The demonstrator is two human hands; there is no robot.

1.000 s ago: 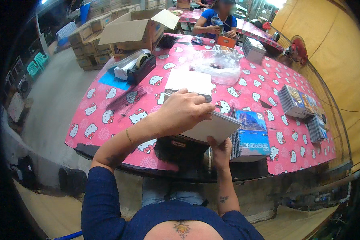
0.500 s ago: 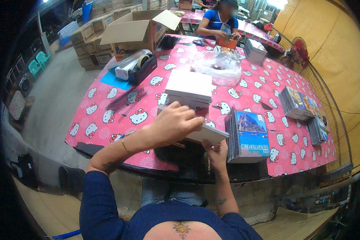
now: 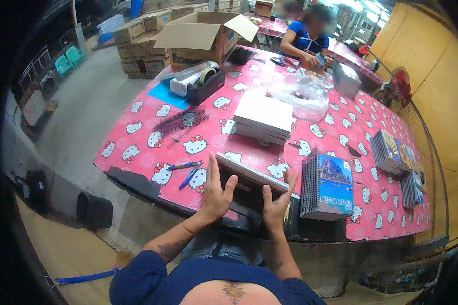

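At the table's near edge, a notebook [image 3: 254, 172] stands tipped up on its side, its pale long edge on top and a dark face towards me. My left hand [image 3: 218, 192] presses its left end, fingers straight and thumb raised on the near side. At the right end my right hand [image 3: 277, 203] has its thumb in front and its fingers along the far side. Beyond lies a stack of spiral notebooks [image 3: 263, 112], white side up. Close to my right hand is another spiral-notebook stack [image 3: 335, 185] with a blue sea-and-rock cover.
Two pens [image 3: 187, 172] lie left of my hands. Black wire spirals [image 3: 180, 121], a tape box [image 3: 204, 86], an open carton [image 3: 203, 43] and a plastic bag [image 3: 303, 94] are farther off. More notebooks [image 3: 392, 152] lie right. Across the table sits a person in blue [image 3: 303, 43].
The notebook has gone from lying low under my left hand to standing tipped on its side. My left hand has moved to its left end. The view has shifted a little.
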